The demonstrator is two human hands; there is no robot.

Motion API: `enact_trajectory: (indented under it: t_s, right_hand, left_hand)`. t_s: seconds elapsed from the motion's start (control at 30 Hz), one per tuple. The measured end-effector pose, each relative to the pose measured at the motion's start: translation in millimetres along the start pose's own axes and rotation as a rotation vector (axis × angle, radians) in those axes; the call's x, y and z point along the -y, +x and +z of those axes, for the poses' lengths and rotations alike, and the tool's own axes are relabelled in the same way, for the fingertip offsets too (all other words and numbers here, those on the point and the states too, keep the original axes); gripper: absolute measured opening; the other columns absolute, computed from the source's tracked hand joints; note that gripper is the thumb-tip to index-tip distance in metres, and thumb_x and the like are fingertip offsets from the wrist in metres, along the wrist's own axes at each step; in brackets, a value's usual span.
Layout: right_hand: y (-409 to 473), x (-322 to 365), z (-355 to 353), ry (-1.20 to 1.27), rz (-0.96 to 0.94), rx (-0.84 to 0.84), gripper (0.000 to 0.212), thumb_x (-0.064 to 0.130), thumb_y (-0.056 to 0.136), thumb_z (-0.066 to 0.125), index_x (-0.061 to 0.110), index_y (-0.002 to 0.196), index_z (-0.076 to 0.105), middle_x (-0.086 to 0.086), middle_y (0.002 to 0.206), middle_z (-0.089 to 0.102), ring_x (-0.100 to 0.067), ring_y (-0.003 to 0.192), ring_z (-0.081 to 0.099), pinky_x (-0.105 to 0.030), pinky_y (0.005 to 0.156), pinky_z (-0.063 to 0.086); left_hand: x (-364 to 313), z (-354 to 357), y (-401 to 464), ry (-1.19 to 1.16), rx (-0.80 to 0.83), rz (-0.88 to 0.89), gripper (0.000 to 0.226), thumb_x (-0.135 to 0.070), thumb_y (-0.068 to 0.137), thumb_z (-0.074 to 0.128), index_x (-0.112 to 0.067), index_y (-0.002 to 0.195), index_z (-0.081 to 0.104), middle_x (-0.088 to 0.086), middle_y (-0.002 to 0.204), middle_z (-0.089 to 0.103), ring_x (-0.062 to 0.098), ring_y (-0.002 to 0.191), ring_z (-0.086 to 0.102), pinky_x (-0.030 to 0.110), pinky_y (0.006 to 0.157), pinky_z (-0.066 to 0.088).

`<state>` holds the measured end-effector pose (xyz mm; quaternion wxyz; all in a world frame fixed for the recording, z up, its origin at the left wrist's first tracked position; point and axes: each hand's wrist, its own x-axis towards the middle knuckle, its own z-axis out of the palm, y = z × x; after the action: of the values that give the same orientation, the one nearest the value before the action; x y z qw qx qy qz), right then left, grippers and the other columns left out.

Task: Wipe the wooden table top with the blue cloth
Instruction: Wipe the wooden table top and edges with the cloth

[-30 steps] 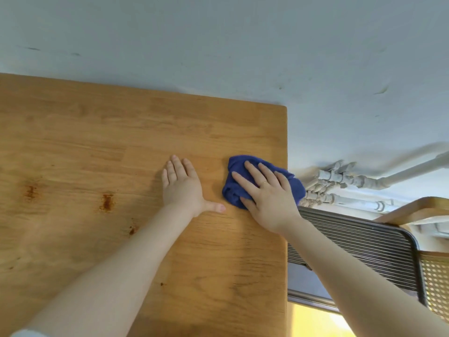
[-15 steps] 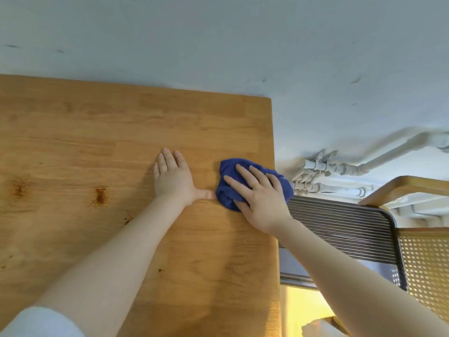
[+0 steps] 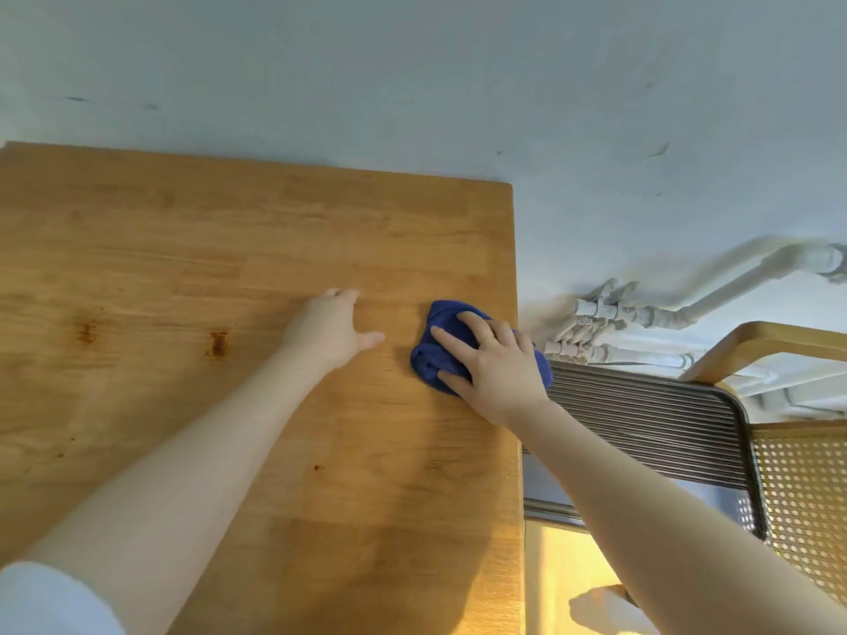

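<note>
Worktop (image 3: 229,249): wooden, its right edge close to the work; left hand (image 3: 327,332) loosely spread, holding nothing; right hand (image 3: 499,373) flat, fingers splayed, pressing the cloth (image 3: 433,355), which lies bunched just inside that edge. Risks: an outward stroke may carry the cloth over the edge; bunched, it covers little per pass; the brown stains (image 3: 219,343), well to the left, may go unwiped.

Worktop (image 3: 229,249): cloth (image 3: 433,359) near right edge, under right hand (image 3: 499,373); left hand (image 3: 327,334) left of it, apart. Pipes (image 3: 614,316) and chair (image 3: 641,419) beyond right edge.
</note>
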<state>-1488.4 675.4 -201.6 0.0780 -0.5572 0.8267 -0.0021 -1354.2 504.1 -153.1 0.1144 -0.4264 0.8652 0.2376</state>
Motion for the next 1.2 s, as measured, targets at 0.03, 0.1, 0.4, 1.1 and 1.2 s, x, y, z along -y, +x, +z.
enact_trajectory:
  t_s: [0.03,0.1,0.4,1.1,1.2]
  right_hand:
    - [-15,3,4,-0.007,-0.024,-0.004,0.051,0.053,0.083,0.036,0.036,0.129,0.049,-0.007,0.133,0.053,-0.033,0.109,0.054,-0.044,0.083,0.045]
    - [-33,6,10,-0.012,-0.052,0.002,0.052,0.053,0.083,0.034,0.034,0.128,0.049,-0.006,0.13,0.056,-0.032,0.109,0.056,-0.044,0.083,0.047]
    - [23,-3,6,0.066,0.102,0.032,0.05,0.052,0.094,0.029,0.041,0.142,0.021,0.0,0.154,0.019,-0.029,0.138,0.018,-0.048,0.107,0.018]
    - [-36,33,18,0.053,0.001,0.051,0.054,0.047,0.093,0.023,0.033,0.145,0.021,-0.006,0.154,0.023,-0.03,0.141,0.021,-0.047,0.112,0.019]
    - [-71,49,22,0.014,-0.011,0.068,0.056,0.048,0.088,0.028,0.03,0.14,0.033,-0.009,0.145,0.041,-0.034,0.131,0.04,-0.049,0.104,0.034]
  left_hand:
    - [0,2,-13,0.013,0.012,0.005,0.077,-0.048,0.082,0.063,-0.018,0.145,0.029,0.008,0.153,0.025,0.027,0.136,0.032,0.04,0.107,0.036]
    - [-1,11,-42,0.127,0.037,0.034,0.079,-0.052,0.083,0.059,-0.019,0.147,0.025,0.007,0.154,0.023,0.027,0.138,0.028,0.039,0.107,0.033]
    - [11,68,-110,0.368,0.116,0.058,0.118,-0.071,0.068,0.058,-0.02,0.149,-0.011,0.003,0.156,-0.02,0.02,0.145,-0.008,0.041,0.118,-0.004]
    - [16,73,-105,0.294,0.206,0.078,0.115,-0.065,0.076,0.056,-0.017,0.145,-0.023,0.007,0.15,-0.033,0.023,0.142,-0.023,0.04,0.117,-0.011]
    - [17,71,-104,0.265,0.189,0.099,0.115,-0.064,0.076,0.057,-0.016,0.145,-0.021,0.007,0.152,-0.031,0.024,0.142,-0.022,0.04,0.117,-0.01]
